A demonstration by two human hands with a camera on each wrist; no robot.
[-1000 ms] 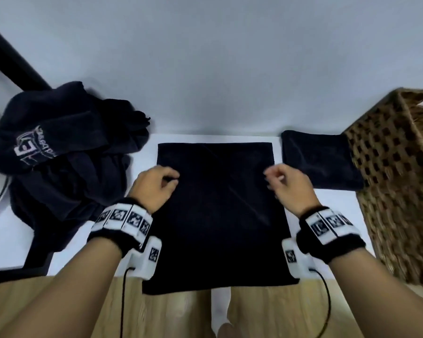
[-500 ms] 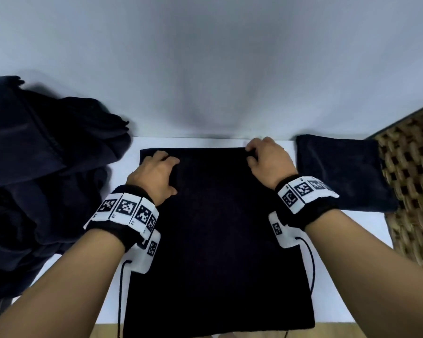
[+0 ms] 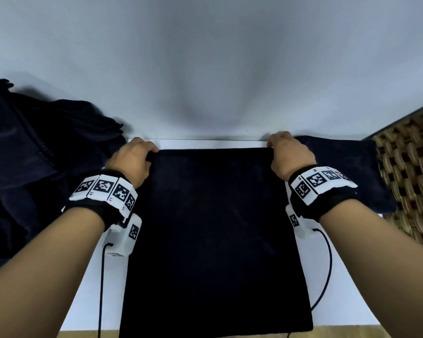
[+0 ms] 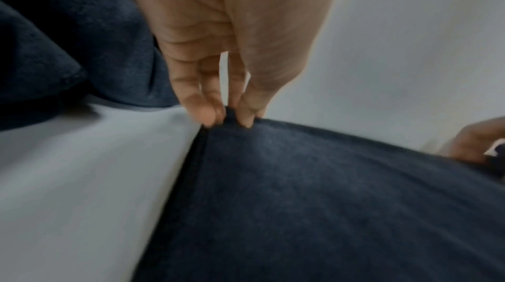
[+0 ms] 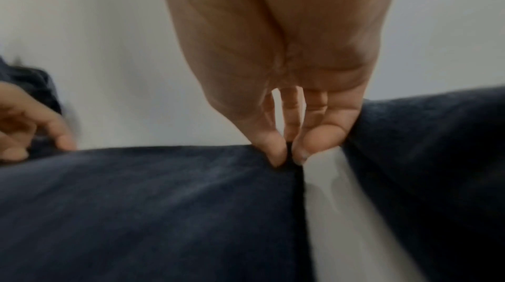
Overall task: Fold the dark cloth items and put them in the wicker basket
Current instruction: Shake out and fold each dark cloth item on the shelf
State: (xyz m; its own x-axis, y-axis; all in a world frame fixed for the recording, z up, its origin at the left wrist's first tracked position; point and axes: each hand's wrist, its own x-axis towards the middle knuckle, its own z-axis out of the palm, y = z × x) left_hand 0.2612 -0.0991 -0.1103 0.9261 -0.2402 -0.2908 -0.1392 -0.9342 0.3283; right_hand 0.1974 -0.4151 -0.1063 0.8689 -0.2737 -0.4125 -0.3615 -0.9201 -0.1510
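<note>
A dark cloth [image 3: 215, 235] lies spread flat on the white table [image 3: 88, 298], reaching from the far edge to the near one. My left hand [image 3: 132, 159] pinches its far left corner, thumb and fingertips [image 4: 207, 114] closed on the hem. At the far right corner my right hand [image 3: 288, 154] pinches the hem between thumb and fingertips [image 5: 276, 155]. A folded dark cloth [image 3: 347, 172] lies to the right, beside the wicker basket [image 3: 410, 172]. In the wrist views the dark cloth [image 4: 314, 200] [image 5: 153, 211] fills the lower part.
A heap of dark garments [image 3: 29, 172] lies at the left of the table, close to my left hand. A pale wall [image 3: 205, 69] rises right behind the table's far edge. Bare white table shows on both sides of the spread cloth. Sensor cables hang from both wrists.
Both hands moved from the cloth's middle sides out to its far corners and took hold of them. The head view has moved closer and tilted up, so basket and heap sit nearer the frame edges.
</note>
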